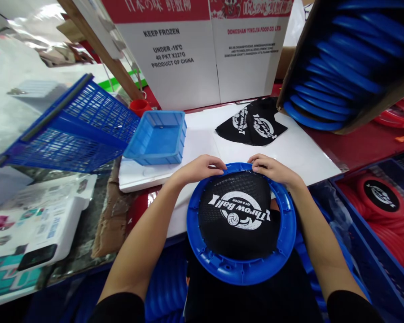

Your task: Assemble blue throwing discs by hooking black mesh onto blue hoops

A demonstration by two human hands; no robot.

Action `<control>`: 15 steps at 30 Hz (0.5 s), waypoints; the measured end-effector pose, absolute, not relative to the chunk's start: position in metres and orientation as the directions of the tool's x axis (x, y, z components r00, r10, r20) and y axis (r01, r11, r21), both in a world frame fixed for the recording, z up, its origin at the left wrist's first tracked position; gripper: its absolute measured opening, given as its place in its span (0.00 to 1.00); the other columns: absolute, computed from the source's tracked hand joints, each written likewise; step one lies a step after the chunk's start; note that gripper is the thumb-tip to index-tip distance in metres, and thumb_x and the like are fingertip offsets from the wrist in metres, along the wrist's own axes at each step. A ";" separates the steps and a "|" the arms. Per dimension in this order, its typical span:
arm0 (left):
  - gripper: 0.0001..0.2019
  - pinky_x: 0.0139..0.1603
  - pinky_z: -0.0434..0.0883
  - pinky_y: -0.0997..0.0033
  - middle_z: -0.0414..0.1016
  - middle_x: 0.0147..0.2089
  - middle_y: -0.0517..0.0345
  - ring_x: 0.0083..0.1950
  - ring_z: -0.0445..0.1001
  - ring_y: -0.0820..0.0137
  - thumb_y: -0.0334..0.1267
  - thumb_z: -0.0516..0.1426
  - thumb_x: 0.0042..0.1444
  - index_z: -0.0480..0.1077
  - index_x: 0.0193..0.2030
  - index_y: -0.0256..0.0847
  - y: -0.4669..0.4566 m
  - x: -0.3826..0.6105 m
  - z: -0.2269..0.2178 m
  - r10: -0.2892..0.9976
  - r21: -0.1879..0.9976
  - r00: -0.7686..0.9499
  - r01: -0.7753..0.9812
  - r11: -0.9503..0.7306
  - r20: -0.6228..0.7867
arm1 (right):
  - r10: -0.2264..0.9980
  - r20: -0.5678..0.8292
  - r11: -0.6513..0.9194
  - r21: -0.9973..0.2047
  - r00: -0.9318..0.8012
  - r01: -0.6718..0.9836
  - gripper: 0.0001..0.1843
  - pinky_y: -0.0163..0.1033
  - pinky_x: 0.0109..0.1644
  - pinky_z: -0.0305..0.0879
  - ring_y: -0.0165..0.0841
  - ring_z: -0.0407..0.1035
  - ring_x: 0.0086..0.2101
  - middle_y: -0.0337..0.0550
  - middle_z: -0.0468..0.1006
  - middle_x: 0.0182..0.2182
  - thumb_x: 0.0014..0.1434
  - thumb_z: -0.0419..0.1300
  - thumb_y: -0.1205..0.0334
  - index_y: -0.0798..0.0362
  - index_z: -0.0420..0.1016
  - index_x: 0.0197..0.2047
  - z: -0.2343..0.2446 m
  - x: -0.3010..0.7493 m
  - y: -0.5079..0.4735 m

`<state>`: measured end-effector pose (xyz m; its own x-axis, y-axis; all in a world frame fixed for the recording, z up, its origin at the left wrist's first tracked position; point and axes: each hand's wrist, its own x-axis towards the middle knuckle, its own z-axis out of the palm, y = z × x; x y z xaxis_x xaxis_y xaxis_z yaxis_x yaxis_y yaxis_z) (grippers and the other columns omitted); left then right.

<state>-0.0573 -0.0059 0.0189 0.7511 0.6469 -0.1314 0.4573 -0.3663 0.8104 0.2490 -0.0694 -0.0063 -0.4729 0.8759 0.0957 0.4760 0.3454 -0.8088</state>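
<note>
A blue plastic ring (pixel 241 274) is tilted toward me in front of the white work surface. Across its opening lies a black mesh disc (pixel 215 233) printed "Throw Ball" in white, with a gap at the right side. My left hand (pixel 205 168) grips the ring's far edge, its fingertips pinched where mesh and rim meet. Just to the right, my right hand (pixel 272 169) pinches that same far edge. More black printed mesh pieces (pixel 256 123) lie overlapped on the white board (pixel 202 139) beyond my hands.
A shallow blue tray (pixel 161 139) and a tilted blue basket (pixel 77 130) stand at the left. White-and-red cartons (pixel 195 63) form a wall behind. A cardboard box of blue rings (pixel 336 67) leans at the upper right. A blue crate (pixel 366 242) holds red rings (pixel 393 237).
</note>
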 end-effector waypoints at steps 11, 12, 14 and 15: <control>0.07 0.51 0.70 0.63 0.78 0.41 0.55 0.44 0.75 0.64 0.44 0.64 0.57 0.80 0.35 0.44 -0.023 -0.047 0.024 0.521 0.619 0.848 0.459 -0.637 -0.094 | 0.907 0.139 0.315 -0.850 -0.397 0.423 0.10 0.55 0.60 0.71 0.41 0.75 0.51 0.50 0.79 0.54 0.68 0.60 0.55 0.51 0.78 0.39 -0.003 0.247 -0.076; 0.07 0.50 0.70 0.63 0.77 0.41 0.55 0.44 0.75 0.64 0.44 0.63 0.58 0.79 0.35 0.44 -0.024 -0.047 0.025 0.521 0.621 0.848 0.460 -0.635 -0.095 | 0.903 0.165 0.336 -0.846 -0.396 0.414 0.10 0.56 0.62 0.71 0.42 0.74 0.53 0.49 0.78 0.55 0.69 0.60 0.55 0.51 0.78 0.40 -0.001 0.246 -0.080; 0.08 0.49 0.70 0.64 0.78 0.41 0.55 0.43 0.75 0.65 0.43 0.62 0.59 0.79 0.36 0.43 -0.023 -0.049 0.027 0.533 0.640 0.840 0.463 -0.613 -0.098 | 0.872 0.204 0.410 -0.800 -0.445 0.437 0.09 0.59 0.67 0.67 0.44 0.71 0.59 0.49 0.76 0.60 0.70 0.60 0.56 0.49 0.80 0.43 0.003 0.243 -0.086; 0.08 0.49 0.70 0.65 0.79 0.41 0.55 0.43 0.75 0.65 0.43 0.61 0.60 0.79 0.36 0.43 -0.023 -0.051 0.029 0.539 0.653 0.836 0.464 -0.599 -0.099 | 0.849 0.205 0.452 -0.760 -0.487 0.467 0.09 0.60 0.70 0.64 0.45 0.68 0.63 0.49 0.74 0.63 0.70 0.60 0.56 0.48 0.81 0.46 0.005 0.240 -0.089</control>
<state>-0.0508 -0.0225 0.0291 0.8362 0.5394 -0.0988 0.4636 -0.5991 0.6528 0.2405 -0.0885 0.0045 -0.4871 0.8489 0.2051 0.4674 0.4518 -0.7599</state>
